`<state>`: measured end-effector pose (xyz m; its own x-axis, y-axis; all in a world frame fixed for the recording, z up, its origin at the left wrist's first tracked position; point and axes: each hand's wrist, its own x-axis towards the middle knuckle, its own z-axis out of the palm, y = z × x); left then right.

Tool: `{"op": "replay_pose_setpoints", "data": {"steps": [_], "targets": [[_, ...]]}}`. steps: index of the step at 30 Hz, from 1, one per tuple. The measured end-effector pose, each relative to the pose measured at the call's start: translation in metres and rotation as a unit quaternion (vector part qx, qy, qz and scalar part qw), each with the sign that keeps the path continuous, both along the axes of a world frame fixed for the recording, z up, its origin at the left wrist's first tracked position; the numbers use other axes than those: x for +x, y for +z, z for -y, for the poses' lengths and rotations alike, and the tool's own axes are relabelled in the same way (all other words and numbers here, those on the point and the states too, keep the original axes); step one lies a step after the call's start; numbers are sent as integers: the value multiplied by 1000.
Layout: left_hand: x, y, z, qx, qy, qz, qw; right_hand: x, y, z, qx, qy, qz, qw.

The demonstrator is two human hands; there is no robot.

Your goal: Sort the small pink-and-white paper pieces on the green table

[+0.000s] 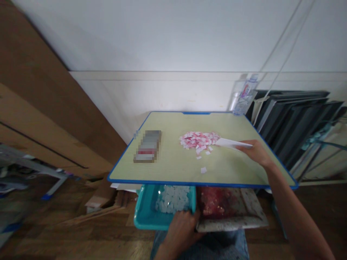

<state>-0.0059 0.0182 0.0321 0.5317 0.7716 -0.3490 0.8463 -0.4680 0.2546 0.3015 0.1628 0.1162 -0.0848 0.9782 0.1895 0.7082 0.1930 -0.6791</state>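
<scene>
My right hand [255, 152] is closed on the end of a white flat card [233, 143]. The card's far end touches the right side of a pile of small pink and white squares [199, 139] on the pale yellow folding table [162, 169]. A loose white square [203, 170] lies nearer the front edge. Below the table, my left hand [183, 226] is closed at the near right rim of a teal basin [148, 219]; its fingertips are hidden. Whitish flat pieces [172, 199] lie in the basin's water.
A pixelated rectangular object [148, 146] lies on the table's left. A clear plastic bottle [245, 95] stands at the back right corner. Right of the basin is a red-stained tray [233, 225]. Dark panels [292, 119] lean at the right; cardboard [40, 108] stands left.
</scene>
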Motion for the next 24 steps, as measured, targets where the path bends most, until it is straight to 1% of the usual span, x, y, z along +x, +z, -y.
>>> {"op": "replay_pose_setpoints", "data": {"steps": [2,4,8,15,21,24], "targets": [[-1,-2,0,2,-1,5,1000,3,3,2,-21,30,5,999],[-2,-5,0,4,-2,12,1000,8,5,6,-35,39,2,999],[-3,-8,0,19,-1,23,1000,12,6,7,-7,2,-5,1000],[-2,-4,0,2,5,27,1000,0,-5,-6,25,-20,29,999],[-3,-7,0,7,-6,24,1000,6,1,0,14,41,50,998],[-3,-9,0,13,-8,22,1000,12,5,6,7,51,50,997]]}}
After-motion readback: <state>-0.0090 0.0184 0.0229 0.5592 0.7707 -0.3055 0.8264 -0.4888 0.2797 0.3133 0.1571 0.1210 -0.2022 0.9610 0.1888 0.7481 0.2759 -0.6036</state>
